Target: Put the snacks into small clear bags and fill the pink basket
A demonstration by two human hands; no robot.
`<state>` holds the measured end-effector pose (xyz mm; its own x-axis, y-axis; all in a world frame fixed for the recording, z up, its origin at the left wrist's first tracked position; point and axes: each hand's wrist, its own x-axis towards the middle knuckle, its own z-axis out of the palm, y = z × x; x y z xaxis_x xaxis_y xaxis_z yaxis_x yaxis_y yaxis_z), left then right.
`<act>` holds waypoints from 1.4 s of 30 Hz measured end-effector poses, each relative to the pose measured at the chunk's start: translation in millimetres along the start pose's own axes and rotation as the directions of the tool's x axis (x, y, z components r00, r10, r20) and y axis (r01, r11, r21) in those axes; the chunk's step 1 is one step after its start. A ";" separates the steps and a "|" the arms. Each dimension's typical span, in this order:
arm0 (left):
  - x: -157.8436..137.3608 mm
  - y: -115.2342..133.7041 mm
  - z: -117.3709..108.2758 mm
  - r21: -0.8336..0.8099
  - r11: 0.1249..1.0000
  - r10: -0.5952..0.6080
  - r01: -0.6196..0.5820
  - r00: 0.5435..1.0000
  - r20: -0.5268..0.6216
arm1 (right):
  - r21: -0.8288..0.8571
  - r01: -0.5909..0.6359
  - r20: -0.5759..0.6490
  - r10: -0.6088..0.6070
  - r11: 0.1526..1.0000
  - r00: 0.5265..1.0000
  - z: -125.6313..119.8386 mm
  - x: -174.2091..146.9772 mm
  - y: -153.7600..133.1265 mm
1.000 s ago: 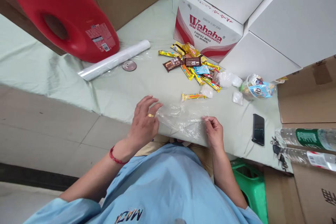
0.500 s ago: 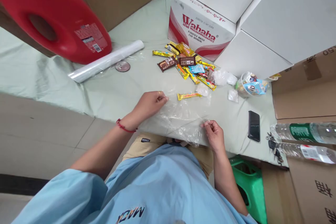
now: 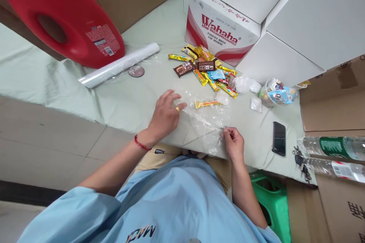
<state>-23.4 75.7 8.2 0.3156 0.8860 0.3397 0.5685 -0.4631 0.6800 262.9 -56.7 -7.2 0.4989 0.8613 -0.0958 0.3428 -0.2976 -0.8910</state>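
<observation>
— Pressing flat on a clear crinkled sheet of plastic film [image 3: 205, 121]: left hand [image 3: 167, 115], fingers spread and open, palm down on the film's far-left part, gripping nothing.

— And the right hand [image 3: 234, 145]?

— Curled nearly closed, thumb and forefinger pinching the film's near-right edge, just at the lip of the pale green cloth-covered table [image 3: 134, 98]. Film stretched between the two hands, its span running from far-left to near-right, part of it drooping over the table edge toward the lap.

— Anything lying on the film?

— Hard to say for sure. Yellow wrapped candy bar [image 3: 207, 104] just beyond the left fingertips, at or over the film's far edge, long axis running left to right. Nearer the left hand than the right.

— Further out?

— Loose pile of yellow, brown and blue wrapped snacks [image 3: 207, 70] beyond that bar, well past both hands, in front of a red-and-white printed carton [image 3: 219, 34]. White roll of plastic wrap [image 3: 119, 65] far to the left of the left hand, beside a small round metal disc [image 3: 136, 71] and a large red plastic jug [image 3: 59, 15].

— On the right side?

— Black phone [image 3: 278, 138] lying flat just right of the right hand, keys [image 3: 302, 163] and two clear plastic bottles [image 3: 330, 148] further right. Small clear tub stuffed with wrappers [image 3: 278, 94] beyond the phone.
</observation>
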 end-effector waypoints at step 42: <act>-14.6 -32.0 -16.9 0.085 0.993 0.030 -0.081 0.872 0.489 | 0.049 0.552 0.874 -0.304 0.832 0.380 47.5 -52.2 -74.7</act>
<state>-59.0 78.0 -7.6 0.6636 0.7481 -0.0020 0.6033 -0.5337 0.5926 173.4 -60.0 43.2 -0.6101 0.7773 -0.1536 0.5217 0.2482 -0.8162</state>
